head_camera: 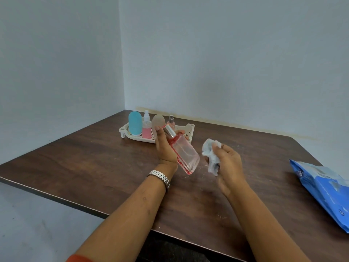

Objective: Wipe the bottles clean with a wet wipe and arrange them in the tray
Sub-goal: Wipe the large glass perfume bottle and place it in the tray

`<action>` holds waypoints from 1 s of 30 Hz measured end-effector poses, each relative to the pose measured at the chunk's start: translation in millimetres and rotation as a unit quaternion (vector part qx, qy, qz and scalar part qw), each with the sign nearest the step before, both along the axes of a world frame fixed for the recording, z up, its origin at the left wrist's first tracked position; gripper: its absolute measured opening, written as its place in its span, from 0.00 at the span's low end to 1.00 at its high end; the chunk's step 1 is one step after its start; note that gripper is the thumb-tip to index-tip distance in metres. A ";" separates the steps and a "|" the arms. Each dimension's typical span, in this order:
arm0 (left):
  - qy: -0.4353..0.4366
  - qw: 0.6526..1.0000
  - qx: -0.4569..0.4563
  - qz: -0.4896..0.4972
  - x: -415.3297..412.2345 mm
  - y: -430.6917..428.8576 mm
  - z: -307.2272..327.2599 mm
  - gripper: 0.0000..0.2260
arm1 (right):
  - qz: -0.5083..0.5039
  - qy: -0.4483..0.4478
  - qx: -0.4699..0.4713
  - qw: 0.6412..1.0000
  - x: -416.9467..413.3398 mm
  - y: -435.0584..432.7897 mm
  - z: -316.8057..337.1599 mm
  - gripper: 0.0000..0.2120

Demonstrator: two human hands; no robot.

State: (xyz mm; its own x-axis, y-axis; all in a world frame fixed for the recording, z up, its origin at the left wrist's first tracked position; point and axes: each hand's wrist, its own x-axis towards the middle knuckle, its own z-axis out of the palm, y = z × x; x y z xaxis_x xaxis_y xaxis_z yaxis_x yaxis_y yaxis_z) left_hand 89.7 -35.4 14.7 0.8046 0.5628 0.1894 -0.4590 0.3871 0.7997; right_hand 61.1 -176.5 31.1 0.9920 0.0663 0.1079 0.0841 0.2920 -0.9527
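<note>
Left hand [164, 148] clamped on tilted pink glass bottle [186, 155], crumpled wet wipe [211, 155] bunched in right hand [227, 165] at three o'clock, tray [186, 132] at twelve o'clock behind.

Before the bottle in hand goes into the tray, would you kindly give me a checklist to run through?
1. Grip of the left hand on the pink glass bottle: ok.
2. The right hand holds the wet wipe, apart from the bottle: ok.
3. Bottle wiped clean: cannot tell; red shows along its edges.
4. Room at the right end of the tray: ok.
5. The four bottles in the tray stand upright: ok.
</note>
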 end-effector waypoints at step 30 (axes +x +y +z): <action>-0.126 0.945 0.302 0.007 -13.8 -52.0 -6.7 0.37 | 0.082 -0.281 -0.242 0.925 6.4 -4.3 -1.5 0.08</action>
